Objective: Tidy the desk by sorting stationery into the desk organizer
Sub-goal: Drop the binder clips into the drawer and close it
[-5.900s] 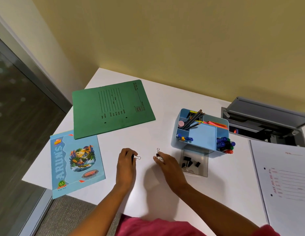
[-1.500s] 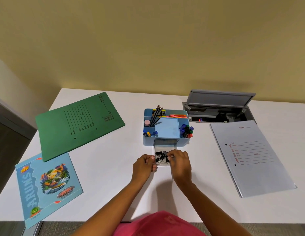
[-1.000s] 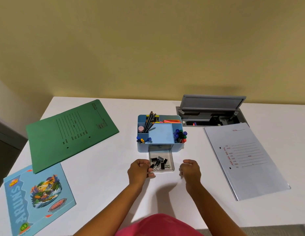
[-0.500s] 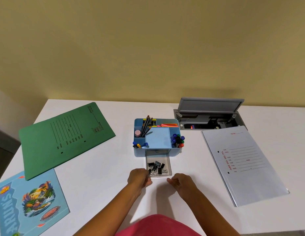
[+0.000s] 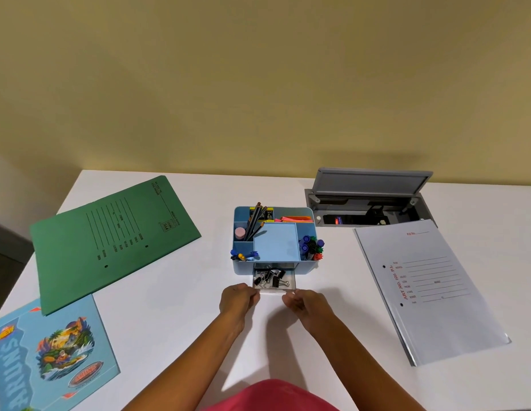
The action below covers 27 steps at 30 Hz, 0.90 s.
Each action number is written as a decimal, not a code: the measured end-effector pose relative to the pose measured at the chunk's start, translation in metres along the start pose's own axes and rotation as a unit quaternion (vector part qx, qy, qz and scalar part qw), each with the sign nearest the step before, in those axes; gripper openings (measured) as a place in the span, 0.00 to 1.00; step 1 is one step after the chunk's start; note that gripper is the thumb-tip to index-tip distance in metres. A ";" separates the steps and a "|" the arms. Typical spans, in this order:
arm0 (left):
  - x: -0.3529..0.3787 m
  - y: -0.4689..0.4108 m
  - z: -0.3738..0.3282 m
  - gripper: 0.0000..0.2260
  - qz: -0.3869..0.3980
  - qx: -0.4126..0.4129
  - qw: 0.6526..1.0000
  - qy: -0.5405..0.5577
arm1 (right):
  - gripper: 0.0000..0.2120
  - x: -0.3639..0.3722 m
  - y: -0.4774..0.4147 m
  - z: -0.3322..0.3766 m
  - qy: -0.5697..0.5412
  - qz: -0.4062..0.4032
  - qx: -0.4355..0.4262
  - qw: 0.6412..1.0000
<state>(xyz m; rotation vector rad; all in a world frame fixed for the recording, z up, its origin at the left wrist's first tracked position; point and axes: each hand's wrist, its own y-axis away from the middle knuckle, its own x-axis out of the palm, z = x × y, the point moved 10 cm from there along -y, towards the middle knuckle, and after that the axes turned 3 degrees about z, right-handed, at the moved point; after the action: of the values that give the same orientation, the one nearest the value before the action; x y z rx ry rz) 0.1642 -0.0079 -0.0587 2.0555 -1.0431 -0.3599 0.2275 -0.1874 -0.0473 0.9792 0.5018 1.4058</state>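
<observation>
A light blue desk organizer (image 5: 275, 241) stands mid-desk holding pencils, markers, an eraser and sticky notes. Its clear drawer (image 5: 291, 280) is pulled partly out at the front and holds several black binder clips (image 5: 270, 279). My left hand (image 5: 238, 298) lies at the drawer's front left corner, its curled fingers touching the front edge. At the front right corner is my right hand (image 5: 306, 302), also with curled fingers; whether it touches the drawer is unclear. Neither hand holds a clip.
A green folder (image 5: 110, 241) lies at the left, with a blue picture book (image 5: 47, 357) at the near left corner. A white file (image 5: 430, 289) lies at the right. Behind it is an open grey cable box (image 5: 368, 200) set into the desk.
Both hands dropped their binder clips into the drawer, then drew back to its front edge. The drawer now sticks out less than half a second ago.
</observation>
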 end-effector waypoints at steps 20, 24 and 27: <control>-0.008 -0.011 -0.021 0.17 -0.046 0.010 0.993 0.111 | 0.18 0.010 -0.011 0.017 -0.005 -0.055 -0.001 0.998; -0.036 -0.008 -0.038 0.10 -0.122 0.044 0.989 0.071 | 0.04 -0.011 -0.002 0.042 0.033 -0.095 -0.068 0.993; -0.046 -0.004 -0.059 0.10 -0.116 0.068 0.989 0.068 | 0.08 -0.022 0.001 0.060 0.065 -0.073 -0.104 0.990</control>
<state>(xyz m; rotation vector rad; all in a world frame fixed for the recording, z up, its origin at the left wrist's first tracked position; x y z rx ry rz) 0.1707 0.0602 -0.0274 2.2980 -0.7663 -0.2673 0.2717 -0.2245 -0.0193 0.6742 0.5017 1.3641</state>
